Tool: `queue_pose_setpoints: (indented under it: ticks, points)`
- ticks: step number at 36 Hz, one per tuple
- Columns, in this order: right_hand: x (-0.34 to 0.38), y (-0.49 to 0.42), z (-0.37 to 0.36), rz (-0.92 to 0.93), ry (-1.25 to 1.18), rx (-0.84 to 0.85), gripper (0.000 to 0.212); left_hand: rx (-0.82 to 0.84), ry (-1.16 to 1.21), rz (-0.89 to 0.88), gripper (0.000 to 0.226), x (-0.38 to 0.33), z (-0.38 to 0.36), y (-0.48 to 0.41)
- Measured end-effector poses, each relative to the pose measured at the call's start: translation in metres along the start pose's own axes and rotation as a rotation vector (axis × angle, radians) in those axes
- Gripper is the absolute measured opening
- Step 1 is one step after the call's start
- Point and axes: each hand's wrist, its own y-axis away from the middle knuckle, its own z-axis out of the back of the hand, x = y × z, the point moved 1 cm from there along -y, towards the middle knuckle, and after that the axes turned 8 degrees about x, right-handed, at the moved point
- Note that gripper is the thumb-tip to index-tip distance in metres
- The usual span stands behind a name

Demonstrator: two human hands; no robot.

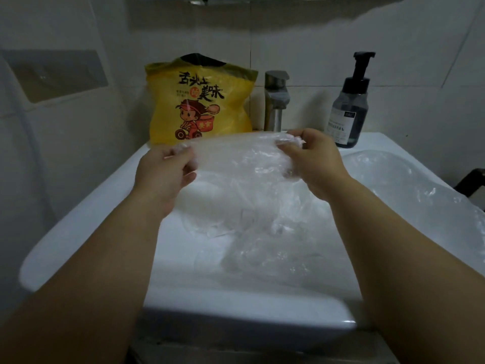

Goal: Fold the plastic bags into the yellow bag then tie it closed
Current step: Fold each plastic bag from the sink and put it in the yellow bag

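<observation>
Currently left hand (164,168) and right hand (308,156) each pinch a top corner of a clear plastic bag (244,185), stretched over the white sink (78,232). Yellow bag (199,101) stands behind, beside the faucet (275,98). Folding step; next probably needs corners brought together.

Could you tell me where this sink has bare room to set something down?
Bare: the sink's left rim, forward of the yellow bag, and the front rim. Crowded: faucet and soap bottle behind; a clear bag covers the right rim.
</observation>
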Motion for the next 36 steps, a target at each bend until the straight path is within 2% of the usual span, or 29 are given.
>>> queue_pose_setpoints:
  ticks: [2, 4, 7, 10, 12, 14, 15, 18, 19, 22, 24, 27, 29, 34, 36]
  points:
    - [0.0, 0.0, 0.003, 0.01, 0.008, 0.021, 0.026, -0.116, -0.192, -0.037, 0.039, 0.001, 0.003, -0.002]
    - [0.0, 0.001, 0.004, 0.006, 0.02, 0.07, 0.032, -0.148, -0.293, -0.154, 0.059, -0.004, 0.0, 0.005]
    - [0.004, 0.004, 0.001, -0.033, 0.043, 0.169, 0.043, -0.002, -0.408, -0.293, 0.068, -0.01, -0.008, 0.017]
    - [0.006, 0.004, -0.002, -0.089, -0.044, 0.186, 0.044, 0.271, -0.62, -0.163, 0.081, -0.007, -0.016, 0.028]
    - [0.007, 0.004, -0.004, -0.12, -0.126, 0.193, 0.043, 0.398, -0.705, -0.098, 0.057, -0.003, -0.019, 0.03]
    - [0.008, 0.005, -0.006, -0.151, -0.189, 0.212, 0.051, 0.461, -0.665, -0.066, 0.035, -0.002, -0.021, 0.031]
    - [0.009, 0.005, -0.007, -0.169, -0.261, 0.217, 0.061, 0.475, -0.625, -0.047, 0.029, -0.002, -0.021, 0.03]
    - [0.01, 0.0, -0.009, -0.204, -0.521, 0.279, 0.111, 0.471, -0.476, -0.002, 0.027, -0.003, -0.022, 0.03]
    - [0.01, -0.001, -0.011, -0.21, -0.546, 0.329, 0.117, 0.464, -0.424, 0.005, 0.03, -0.004, -0.023, 0.03]
    - [0.006, 0.006, -0.022, -0.23, -0.515, 0.48, 0.101, 0.471, -0.264, 0.042, 0.041, -0.006, -0.028, 0.033]
    - [0.005, 0.012, -0.032, -0.247, -0.456, 0.523, 0.086, 0.485, -0.186, 0.061, 0.044, -0.007, -0.03, 0.035]
    - [0.006, 0.011, -0.036, -0.216, -0.47, 0.382, 0.052, 0.517, -0.124, 0.082, 0.046, -0.007, -0.032, 0.038]
    - [0.006, 0.009, -0.033, -0.192, -0.543, 0.296, 0.039, 0.566, -0.11, 0.111, 0.046, -0.007, -0.031, 0.038]
    - [0.01, 0.007, -0.027, -0.161, -0.624, 0.233, 0.027, 0.691, -0.178, 0.203, 0.044, -0.004, -0.032, 0.039]
    - [0.01, 0.005, -0.027, -0.151, -0.661, 0.191, 0.031, 0.667, -0.203, 0.198, 0.03, -0.003, -0.033, 0.039]
